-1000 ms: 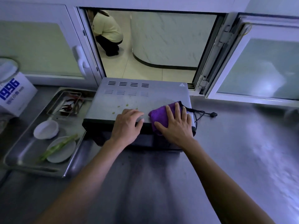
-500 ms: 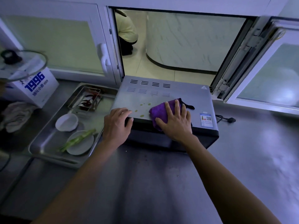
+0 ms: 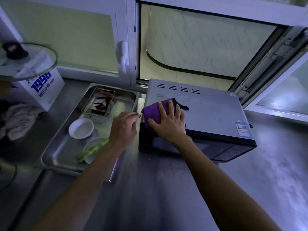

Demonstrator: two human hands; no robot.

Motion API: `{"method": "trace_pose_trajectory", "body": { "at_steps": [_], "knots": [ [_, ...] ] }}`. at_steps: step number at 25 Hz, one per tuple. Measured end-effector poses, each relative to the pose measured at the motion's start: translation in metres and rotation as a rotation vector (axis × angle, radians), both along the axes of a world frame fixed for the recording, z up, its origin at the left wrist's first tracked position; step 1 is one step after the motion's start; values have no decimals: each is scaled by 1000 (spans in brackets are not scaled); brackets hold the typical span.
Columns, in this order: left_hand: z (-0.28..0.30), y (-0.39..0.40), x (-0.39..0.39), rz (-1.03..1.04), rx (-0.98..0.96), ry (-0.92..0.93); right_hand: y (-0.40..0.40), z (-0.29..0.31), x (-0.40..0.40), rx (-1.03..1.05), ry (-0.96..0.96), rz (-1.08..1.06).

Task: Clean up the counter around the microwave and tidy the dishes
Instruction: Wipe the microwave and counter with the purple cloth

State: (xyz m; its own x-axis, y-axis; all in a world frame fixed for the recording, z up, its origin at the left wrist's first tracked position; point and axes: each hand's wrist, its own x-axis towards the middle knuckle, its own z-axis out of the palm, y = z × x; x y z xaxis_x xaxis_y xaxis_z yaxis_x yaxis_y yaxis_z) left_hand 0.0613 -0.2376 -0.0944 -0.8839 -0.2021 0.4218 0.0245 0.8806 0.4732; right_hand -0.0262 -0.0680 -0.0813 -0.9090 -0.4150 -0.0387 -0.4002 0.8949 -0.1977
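Two hands work at the microwave (image 3: pixel 208 114) on the table (image 3: pixel 166 197); right hand (image 3: pixel 168 121) presses the purple cloth (image 3: pixel 152 112) flat on its top, fingers straight; left hand (image 3: pixel 124 128) hangs beside it, fingers loosely curled, holding nothing.

A: What can't you make out near the right hand (image 3: pixel 168 121)?

B: It covers much of the purple cloth (image 3: pixel 152 112). The sticker (image 3: pixel 242 128) on the microwave (image 3: pixel 215 114), well to that hand's right, is too small to read.

A: And by the left hand (image 3: pixel 124 129)?

B: Its wrist hides part of the plate (image 3: pixel 92 147) under the green stalks (image 3: pixel 90 150). Further left, the rag (image 3: pixel 16 120) and the glass lid (image 3: pixel 28 60) run off the picture's edge. The lid covers the top of the white box (image 3: pixel 45 90), and the small print below "1996" is unreadable.

A: The fingertips?

B: Blurred; I cannot tell whether they touch the microwave's side.
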Motion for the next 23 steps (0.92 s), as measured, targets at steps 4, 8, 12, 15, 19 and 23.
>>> {"method": "trace_pose_trajectory", "body": {
  "at_steps": [4, 8, 12, 15, 19, 23],
  "knots": [
    [3, -19, -1, -14, 61, -29, -30, 3, -2, -4, -8, -20],
    [2, -24, -9, -50, 68, -41, -37, 1, -4, 14, 61, -26],
    [11, -6, -22, -116, 39, -22, -17, 0, -13, -20, 50, -27],
    [18, 19, -38, -164, 7, -4, 28, 1, -27, -30, 24, -87],
    [24, 65, -59, -218, -74, -69, 99, 2, -43, -7, 21, -155],
    [25, 120, -78, -216, -184, -188, 160, 1, -55, 15, 27, -187]
  ]
}}
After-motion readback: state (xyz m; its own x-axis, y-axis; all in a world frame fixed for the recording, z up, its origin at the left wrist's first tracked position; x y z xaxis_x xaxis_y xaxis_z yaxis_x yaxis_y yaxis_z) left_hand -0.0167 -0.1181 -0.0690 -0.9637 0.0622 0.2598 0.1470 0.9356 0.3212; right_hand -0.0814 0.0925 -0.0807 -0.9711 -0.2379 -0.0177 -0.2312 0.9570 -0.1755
